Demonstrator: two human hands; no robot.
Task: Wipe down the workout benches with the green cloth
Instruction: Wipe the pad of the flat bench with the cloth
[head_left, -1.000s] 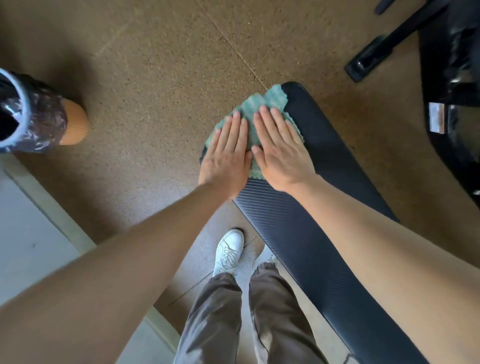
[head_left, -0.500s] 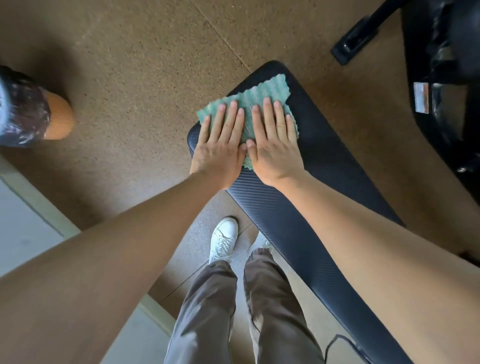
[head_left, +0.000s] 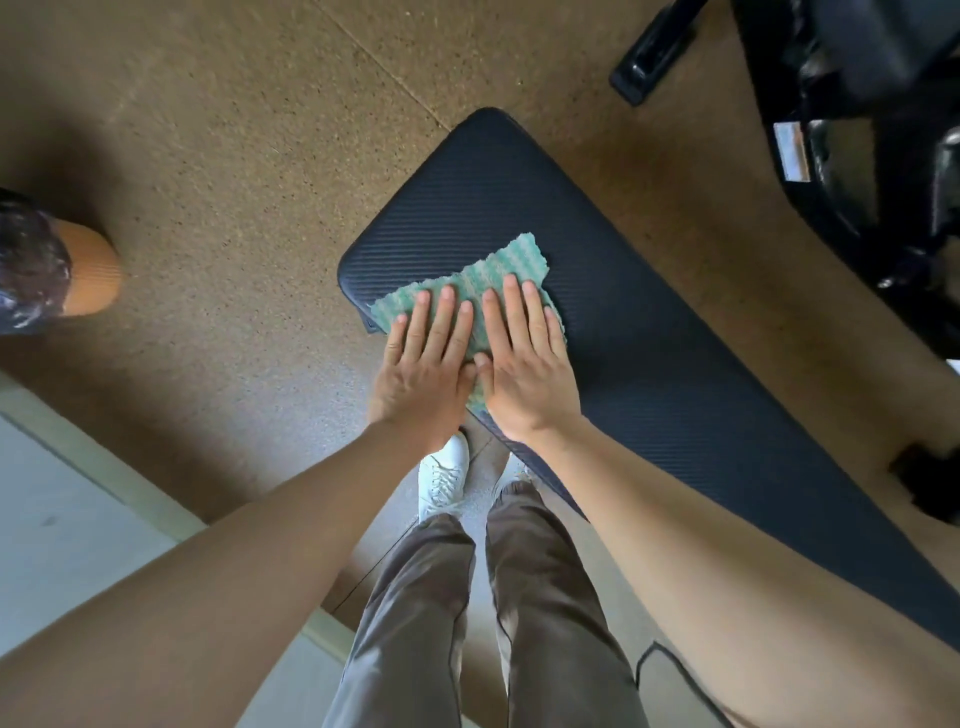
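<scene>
A green waffle-textured cloth (head_left: 488, 280) lies flat on the black ribbed pad of the workout bench (head_left: 649, 353), near the pad's left edge and short of its far rounded end. My left hand (head_left: 426, 374) and my right hand (head_left: 524, 374) rest side by side on the cloth, palms down and fingers stretched out, pressing it onto the pad. The left palm hangs partly over the pad's edge. Only the far half of the cloth shows beyond my fingertips.
An orange bin with a black liner (head_left: 88, 280) stands on the brown speckled floor at the left. Black machine frames (head_left: 857, 130) fill the top right. A black bench foot (head_left: 930, 483) is at the right, and a cable (head_left: 670, 670) lies by my legs and white shoe (head_left: 444, 478).
Both hands have slid the cloth back from the bench's far end toward me, leaving the rounded end of the pad uncovered.
</scene>
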